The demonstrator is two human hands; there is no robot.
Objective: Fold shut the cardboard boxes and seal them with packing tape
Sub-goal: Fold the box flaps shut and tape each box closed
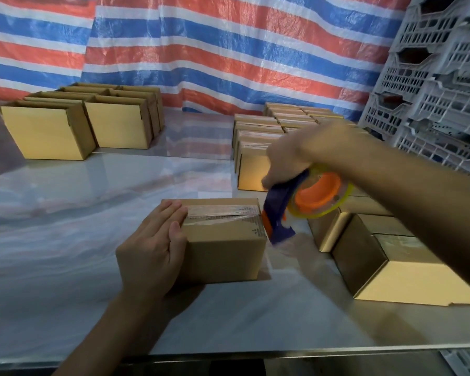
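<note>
A small closed cardboard box (223,248) sits in the middle of the table, with a strip of clear tape (223,213) along its top seam. My left hand (152,248) lies against the box's left end, fingers straight over the top edge and thumb on the top face. My right hand (291,158) grips a blue and orange tape dispenser (304,202) holding a clear tape roll. The dispenser's blade end is at the box's right edge, where the tape runs down the side.
Open unsealed boxes (73,123) stand at the far left. Taped boxes (269,131) are stacked at the far right, more boxes (391,256) lie at the near right. Grey plastic crates (440,77) stand at the right. A striped tarp (201,50) hangs behind. The table's front edge (228,356) is close.
</note>
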